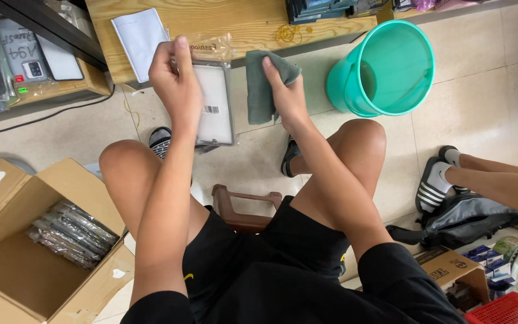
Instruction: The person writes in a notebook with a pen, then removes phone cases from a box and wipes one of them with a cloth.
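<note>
Hands are both up at about 12 o'clock over the knees. The left hand has its fingers wrapped round the top edge of a clear phone case with a white insert, holding it upright. The right hand is clenched on a dark green cloth that hangs just beside the case's right edge; can't tell if they touch. Teal bucket sits at 1 o'clock on the tiled floor, and an open cardboard box of wrapped cases is at 8 o'clock. Someone else's sandalled foot is at 3 o'clock.
</note>
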